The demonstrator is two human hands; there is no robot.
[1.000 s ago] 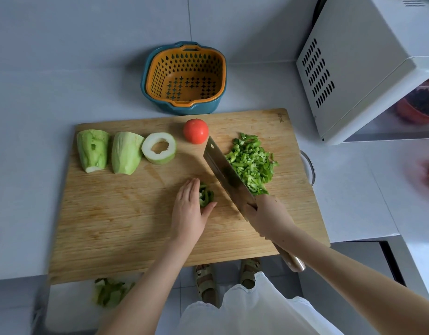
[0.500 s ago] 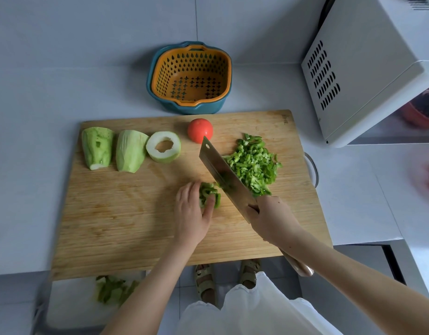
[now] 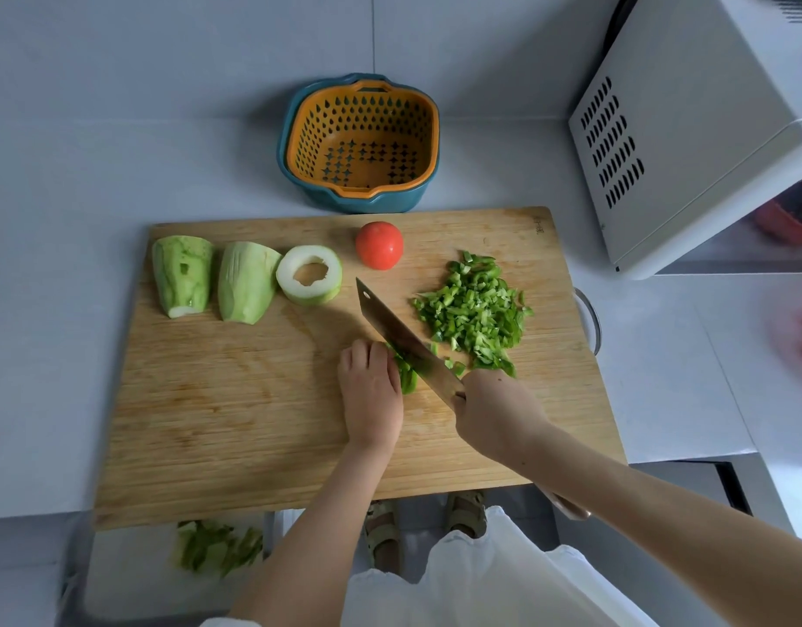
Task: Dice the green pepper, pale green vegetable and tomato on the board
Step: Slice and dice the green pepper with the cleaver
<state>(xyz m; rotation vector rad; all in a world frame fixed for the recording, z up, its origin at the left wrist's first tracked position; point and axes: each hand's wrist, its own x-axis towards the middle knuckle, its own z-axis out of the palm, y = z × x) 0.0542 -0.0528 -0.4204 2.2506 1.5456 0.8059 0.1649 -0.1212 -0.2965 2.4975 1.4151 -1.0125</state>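
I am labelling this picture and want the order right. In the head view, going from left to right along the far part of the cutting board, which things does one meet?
First pale green piece → second pale green piece → hollow ring slice → tomato → diced green pepper pile.

Illegible stamp (image 3: pixel 538 225) on board (image 3: pixel 254 400)

I'm looking down into a home kitchen: a pale tabletop (image 3: pixel 64 355) against a tiled wall (image 3: pixel 164 47) carries a wooden chopping board (image 3: pixel 236 423), a white vented microwave (image 3: pixel 688 142) and an orange colander (image 3: pixel 315 129) nested in a teal bowl (image 3: pixel 367 203), and a cleaver (image 3: pixel 399 337) meets green pepper (image 3: pixel 476 319) on the board.
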